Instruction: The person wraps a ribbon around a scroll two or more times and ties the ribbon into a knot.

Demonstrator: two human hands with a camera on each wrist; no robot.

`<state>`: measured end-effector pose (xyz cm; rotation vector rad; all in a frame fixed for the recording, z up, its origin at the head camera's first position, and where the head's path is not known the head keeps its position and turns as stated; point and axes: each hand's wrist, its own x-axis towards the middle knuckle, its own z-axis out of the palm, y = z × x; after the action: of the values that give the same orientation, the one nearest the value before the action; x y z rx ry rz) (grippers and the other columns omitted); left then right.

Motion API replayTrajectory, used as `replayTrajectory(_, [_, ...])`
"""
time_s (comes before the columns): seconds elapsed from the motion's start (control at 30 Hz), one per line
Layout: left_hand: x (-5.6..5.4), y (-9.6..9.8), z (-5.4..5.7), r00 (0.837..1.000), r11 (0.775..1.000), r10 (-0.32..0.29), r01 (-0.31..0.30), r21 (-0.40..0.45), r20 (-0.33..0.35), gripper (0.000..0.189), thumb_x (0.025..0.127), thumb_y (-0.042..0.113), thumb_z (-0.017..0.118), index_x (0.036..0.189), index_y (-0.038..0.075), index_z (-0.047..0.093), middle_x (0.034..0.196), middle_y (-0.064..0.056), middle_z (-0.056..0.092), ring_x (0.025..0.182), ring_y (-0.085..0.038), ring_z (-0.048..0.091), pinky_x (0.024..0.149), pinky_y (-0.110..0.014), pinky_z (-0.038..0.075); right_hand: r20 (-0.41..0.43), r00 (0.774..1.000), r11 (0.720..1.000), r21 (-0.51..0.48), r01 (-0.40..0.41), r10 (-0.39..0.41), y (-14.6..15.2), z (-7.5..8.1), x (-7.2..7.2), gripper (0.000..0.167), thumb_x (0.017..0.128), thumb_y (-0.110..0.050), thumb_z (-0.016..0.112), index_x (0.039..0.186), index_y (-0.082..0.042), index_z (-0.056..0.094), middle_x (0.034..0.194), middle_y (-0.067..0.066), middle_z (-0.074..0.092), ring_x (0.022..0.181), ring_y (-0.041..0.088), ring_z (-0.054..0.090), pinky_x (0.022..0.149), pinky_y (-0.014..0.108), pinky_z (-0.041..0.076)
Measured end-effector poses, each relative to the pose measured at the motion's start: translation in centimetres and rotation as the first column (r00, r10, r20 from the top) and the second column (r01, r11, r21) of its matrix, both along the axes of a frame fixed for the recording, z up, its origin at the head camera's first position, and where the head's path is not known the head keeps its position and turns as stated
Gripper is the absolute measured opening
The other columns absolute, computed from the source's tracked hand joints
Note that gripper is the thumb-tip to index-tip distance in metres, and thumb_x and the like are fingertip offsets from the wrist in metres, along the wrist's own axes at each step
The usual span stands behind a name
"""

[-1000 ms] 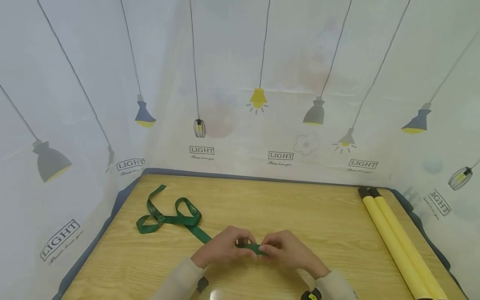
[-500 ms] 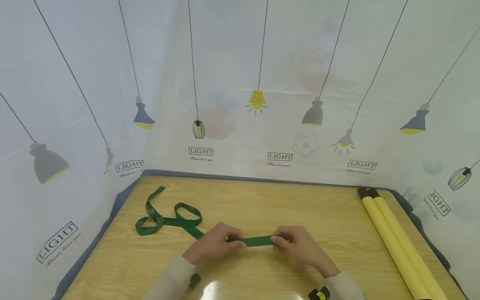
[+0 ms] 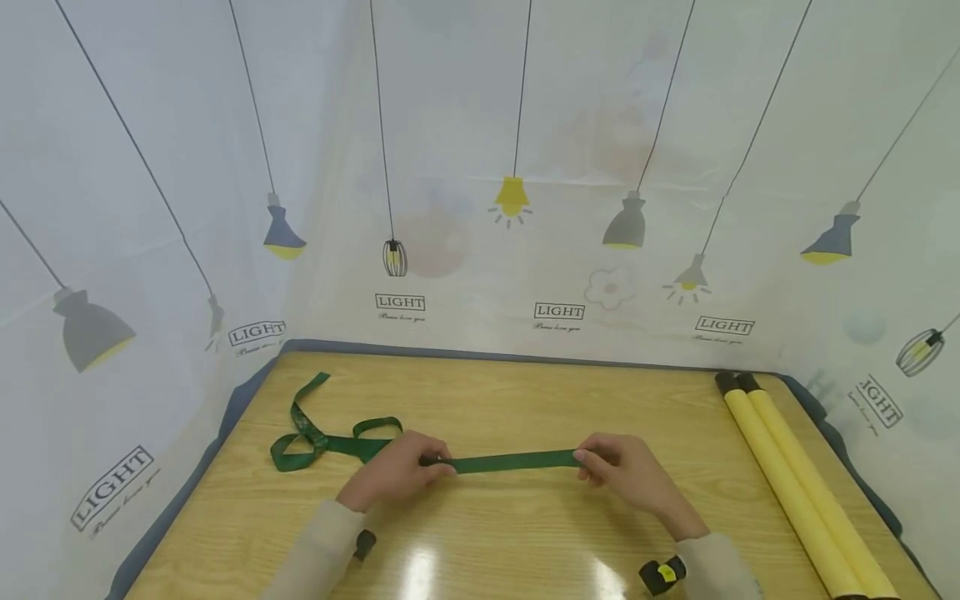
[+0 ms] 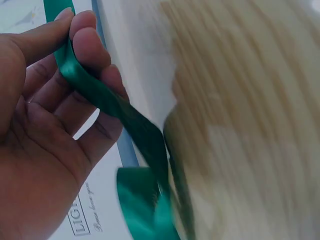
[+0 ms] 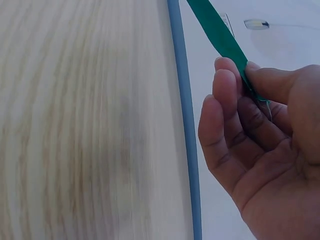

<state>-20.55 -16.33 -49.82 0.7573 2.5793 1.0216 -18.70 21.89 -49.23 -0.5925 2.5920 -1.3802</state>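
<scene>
A green ribbon (image 3: 513, 462) is stretched nearly straight between my two hands, a little above the wooden table. My left hand (image 3: 397, 468) pinches it between thumb and fingertips. In the left wrist view, the ribbon (image 4: 95, 92) runs on across the fingers and hangs down to the table. My right hand (image 3: 626, 471) pinches one end, and a loose thread shows there in the right wrist view beside the ribbon (image 5: 225, 40). The rest of the ribbon lies in loose loops at the left, partly hidden behind my left hand.
Two yellow rolls (image 3: 795, 492) with black ends lie side by side along the table's right edge. The wooden table (image 3: 525, 392) has a blue-grey border at its back. A white sheet (image 3: 465, 150) printed with lamps surrounds it on three sides.
My hands have moved apart, the left one leftward and the right one rightward. The ribbon stretch between them has grown from a short piece to a long strip.
</scene>
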Motion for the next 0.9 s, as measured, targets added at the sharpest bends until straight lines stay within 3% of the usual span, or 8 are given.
replayTrajectory(0.27, [-0.2, -2.0, 0.1, 1.0, 0.997, -0.004, 0.003, -0.081, -0.016, 0.009, 0.1, 0.02, 0.067, 0.098, 0.016, 0.075, 0.074, 0.006, 0.065, 0.064, -0.004, 0.054, 0.061, -0.024, 0.047, 0.026, 0.996, 0.996, 0.003, 0.091, -0.091, 2.1, -0.3, -0.6, 0.027, 0.105, -0.03, 0.061, 0.106, -0.006, 0.073, 0.084, 0.006, 0.072, 0.071, 0.021, 0.067, 0.067, 0.034, 0.06])
replayTrajectory(0.43, [-0.3, -3.3, 0.0, 1.0, 0.996, -0.022, 0.02, -0.083, -0.019, 0.009, 0.099, 0.019, 0.069, 0.1, 0.013, 0.076, 0.081, 0.006, 0.069, 0.068, -0.002, 0.056, 0.063, -0.024, 0.049, 0.024, 0.989, 0.989, 0.016, 0.148, -0.148, 3.5, -0.8, -1.0, 0.025, 0.104, -0.031, 0.061, 0.104, -0.008, 0.073, 0.084, 0.007, 0.073, 0.071, 0.017, 0.067, 0.068, 0.031, 0.059])
replayTrajectory(0.73, [-0.3, -5.2, -0.2, 1.0, 0.992, 0.015, -0.017, -0.129, -0.015, 0.004, 0.097, 0.022, 0.072, 0.097, 0.018, 0.072, 0.094, 0.008, 0.068, 0.084, -0.007, 0.058, 0.075, -0.031, 0.05, 0.055, 0.977, 0.979, 0.013, 0.206, -0.206, 5.0, -0.9, -1.2, 0.029, 0.104, -0.028, 0.061, 0.109, -0.002, 0.071, 0.086, 0.01, 0.074, 0.072, 0.013, 0.066, 0.067, 0.027, 0.057])
replayTrajectory(0.9, [-0.7, -6.3, -0.3, 0.999, 0.991, 0.049, -0.048, -0.126, 0.002, 0.004, 0.098, 0.024, 0.071, 0.095, 0.023, 0.072, 0.095, 0.009, 0.068, 0.082, -0.008, 0.058, 0.074, -0.03, 0.049, 0.082, 0.957, 0.96, 0.06, 0.273, -0.277, 5.9, -1.3, -1.4, 0.033, 0.104, -0.033, 0.061, 0.113, -0.002, 0.071, 0.088, 0.009, 0.075, 0.075, 0.014, 0.068, 0.068, 0.024, 0.056])
